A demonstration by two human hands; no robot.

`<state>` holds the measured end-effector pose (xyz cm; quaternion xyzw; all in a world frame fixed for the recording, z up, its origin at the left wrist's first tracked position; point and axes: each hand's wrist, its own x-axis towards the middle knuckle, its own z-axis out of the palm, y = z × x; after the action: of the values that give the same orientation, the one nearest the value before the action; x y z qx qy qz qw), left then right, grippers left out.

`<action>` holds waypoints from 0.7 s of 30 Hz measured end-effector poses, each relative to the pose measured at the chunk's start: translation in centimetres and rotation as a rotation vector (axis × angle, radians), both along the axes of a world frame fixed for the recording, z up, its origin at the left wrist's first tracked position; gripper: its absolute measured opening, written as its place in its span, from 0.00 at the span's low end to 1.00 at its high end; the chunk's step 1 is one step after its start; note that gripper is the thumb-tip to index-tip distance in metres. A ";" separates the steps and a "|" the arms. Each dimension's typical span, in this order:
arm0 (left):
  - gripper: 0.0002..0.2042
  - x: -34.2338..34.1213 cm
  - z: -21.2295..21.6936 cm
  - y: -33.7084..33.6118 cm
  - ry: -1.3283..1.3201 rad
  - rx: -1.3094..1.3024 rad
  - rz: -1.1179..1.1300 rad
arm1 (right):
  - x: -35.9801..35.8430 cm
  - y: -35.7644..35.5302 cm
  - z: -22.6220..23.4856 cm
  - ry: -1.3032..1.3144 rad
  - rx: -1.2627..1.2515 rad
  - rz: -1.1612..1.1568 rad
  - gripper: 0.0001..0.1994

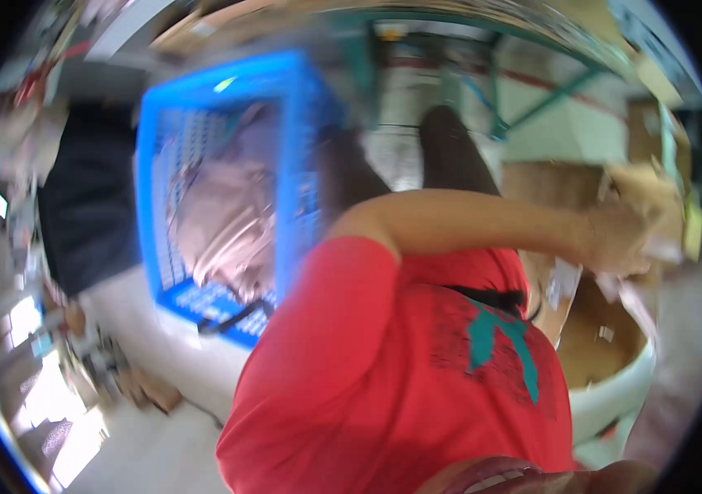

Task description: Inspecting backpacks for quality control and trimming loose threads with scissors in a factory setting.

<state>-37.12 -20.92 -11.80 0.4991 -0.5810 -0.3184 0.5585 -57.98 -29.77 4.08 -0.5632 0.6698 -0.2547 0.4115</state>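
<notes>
The blue crate (219, 189) stands at ten o'clock on the white counter (195, 362), open side up so its crumpled pinkish wrapping shows; its long axis runs from twelve to six. At three o'clock one hand (622, 239) reaches across the red shirt (400, 387) and closes on a scrap of paper (664, 247) above the cardboard box (598, 329). The other hand I cannot see.
</notes>
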 end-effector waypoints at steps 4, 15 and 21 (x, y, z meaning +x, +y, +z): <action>0.18 4.8 -5.8 4.8 -0.020 -0.092 0.455 | -6.7 -3.8 -12.3 0.203 0.131 0.290 0.16; 0.05 22.7 -35.9 51.2 0.165 0.727 1.753 | -0.9 -7.1 -25.2 0.790 0.394 0.803 0.16; 0.11 26.1 -41.6 45.2 0.981 0.947 1.641 | 5.0 -1.7 -22.1 0.758 0.273 0.983 0.14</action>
<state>-11.03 24.25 -53.37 0.7213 0.4041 -0.2045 0.5240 -52.93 -31.48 -18.02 -0.7985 0.4584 0.2687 0.2829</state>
